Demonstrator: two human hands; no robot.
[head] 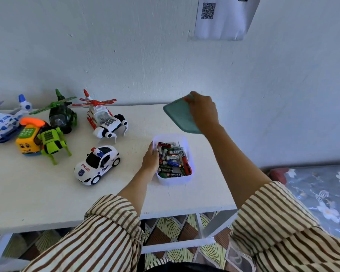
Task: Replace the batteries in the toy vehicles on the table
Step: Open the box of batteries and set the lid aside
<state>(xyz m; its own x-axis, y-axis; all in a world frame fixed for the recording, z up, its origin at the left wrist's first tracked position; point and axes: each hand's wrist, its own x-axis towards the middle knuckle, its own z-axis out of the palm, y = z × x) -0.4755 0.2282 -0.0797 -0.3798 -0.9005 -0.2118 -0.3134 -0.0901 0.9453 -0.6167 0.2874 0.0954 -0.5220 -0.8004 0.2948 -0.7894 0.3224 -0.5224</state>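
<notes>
A clear plastic box (190, 154) of several batteries (170, 169) and small screwdrivers (186, 165) stands open on the white table (47, 197). My left hand (151, 158) grips the box's left wall. My right hand (203, 110) holds the teal lid (178, 114) tilted in the air above the table's far right side. A white police car (96, 165) sits left of the box. Behind it stand a red-and-white helicopter (104, 118), a green helicopter (61, 114), a green robot toy (51, 142), a yellow phone toy (28, 138) and a blue-and-white helicopter (4, 122).
The table backs onto a pale wall (145, 55) with a taped paper sheet (222, 16) bearing a QR code. A floral mattress (322, 193) lies to the right, below table height. Patterned floor (175, 228) shows under the table's front edge.
</notes>
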